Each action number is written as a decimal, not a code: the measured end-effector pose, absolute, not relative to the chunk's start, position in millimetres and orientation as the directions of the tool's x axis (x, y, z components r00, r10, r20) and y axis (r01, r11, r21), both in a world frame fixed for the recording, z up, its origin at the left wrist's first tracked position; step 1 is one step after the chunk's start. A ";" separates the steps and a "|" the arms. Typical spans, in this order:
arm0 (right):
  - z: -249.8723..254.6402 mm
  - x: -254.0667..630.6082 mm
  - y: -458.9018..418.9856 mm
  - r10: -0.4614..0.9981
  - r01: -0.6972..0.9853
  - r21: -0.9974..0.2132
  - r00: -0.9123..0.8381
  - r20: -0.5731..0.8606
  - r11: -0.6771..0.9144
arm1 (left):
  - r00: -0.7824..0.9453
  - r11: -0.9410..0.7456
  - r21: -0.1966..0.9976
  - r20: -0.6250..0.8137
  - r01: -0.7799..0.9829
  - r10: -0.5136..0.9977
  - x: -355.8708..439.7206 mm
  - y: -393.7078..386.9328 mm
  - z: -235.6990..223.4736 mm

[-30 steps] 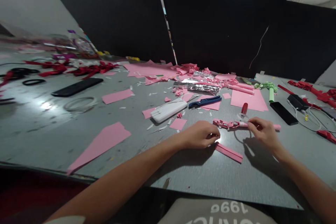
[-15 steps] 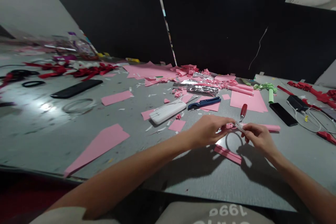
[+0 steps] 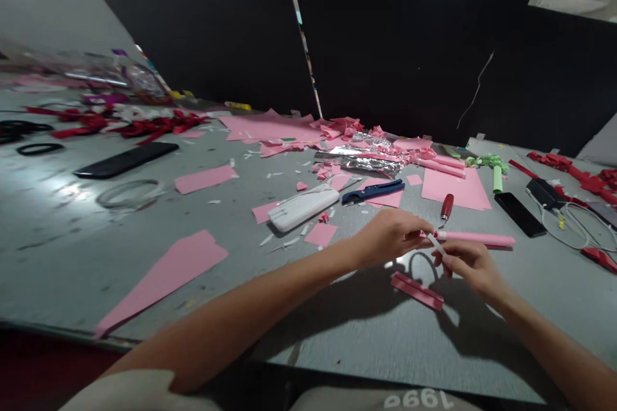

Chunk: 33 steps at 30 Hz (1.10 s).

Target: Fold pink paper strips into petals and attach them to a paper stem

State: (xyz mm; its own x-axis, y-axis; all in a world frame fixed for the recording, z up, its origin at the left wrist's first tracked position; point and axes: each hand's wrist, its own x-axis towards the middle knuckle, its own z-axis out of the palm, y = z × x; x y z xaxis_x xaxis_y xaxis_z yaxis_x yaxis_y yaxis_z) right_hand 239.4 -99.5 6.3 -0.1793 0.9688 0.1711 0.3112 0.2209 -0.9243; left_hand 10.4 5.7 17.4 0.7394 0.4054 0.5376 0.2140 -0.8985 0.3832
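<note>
A short white strip [image 3: 436, 244] is stretched between my two hands above the table. My left hand [image 3: 393, 234] pinches its upper left end, fingers pressed together. My right hand [image 3: 467, 263] grips the lower right end between thumb and fingers. Just behind lies a rolled pink paper tube [image 3: 477, 239], close to my fingertips. Below the hands a folded pink paper strip [image 3: 417, 291] rests on the table. Between them a thin grey ring shape shows; I cannot tell whether it is a ring or a shadow. A red-handled tool [image 3: 447, 207] lies beyond the tube.
Left of my hands are a white case [image 3: 303, 208], a blue cutter-like tool [image 3: 373, 192] and a pink paper piece [image 3: 166, 279]. Crumpled foil [image 3: 366, 159] and pink scraps lie behind. At right are a black phone [image 3: 520, 214] and a cable [image 3: 576, 221].
The white strip now shows at a steeper slant between my fingers. Both hands have shifted slightly, and the view has turned a little to the right.
</note>
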 end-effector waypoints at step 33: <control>27.2 224.4 -47.6 0.849 0.721 -0.538 -0.132 0.512 0.437 | 0.467 -0.943 0.181 0.832 0.280 0.299 24.5 1.5 23.4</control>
